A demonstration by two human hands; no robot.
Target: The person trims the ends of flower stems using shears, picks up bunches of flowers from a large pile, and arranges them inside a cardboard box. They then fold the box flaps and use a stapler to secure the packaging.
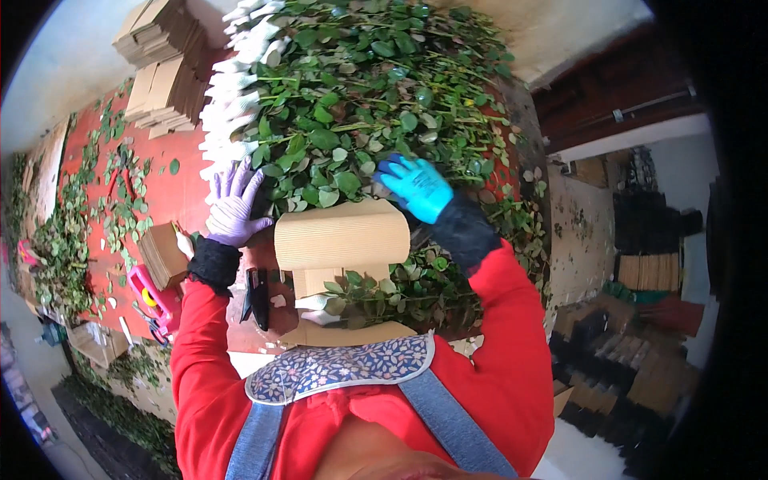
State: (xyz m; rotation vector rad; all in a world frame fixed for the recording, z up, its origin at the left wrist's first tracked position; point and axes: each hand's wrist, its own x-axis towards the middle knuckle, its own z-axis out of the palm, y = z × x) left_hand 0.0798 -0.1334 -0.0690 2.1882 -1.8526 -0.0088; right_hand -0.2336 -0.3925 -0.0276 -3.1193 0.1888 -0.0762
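Note:
A large pile of leafy cut stems (360, 102), apparently roses, lies before me with white mesh-covered flower heads (231, 114) along its left side. My left hand (234, 201), in a lavender glove, is spread flat at the lower flower heads. My right hand (420, 186), in a light-blue glove with dark fingertips, rests on the leaves with its fingers apart. Between and below my hands stands a curved corrugated cardboard sheet (342, 235). Under it, nearer my body, lie more leafy stems (414, 294) and white-netted heads (318, 309) on cardboard.
A black stapler (257, 299) lies near my left forearm. Further left are a cardboard stack (163, 255), a pink tape dispenser (153, 297), scissors (153, 327) and red-handled pruners (123, 183). Taller cardboard stacks (165, 90) stand at the back of the red table (180, 162). Loose leaves litter it.

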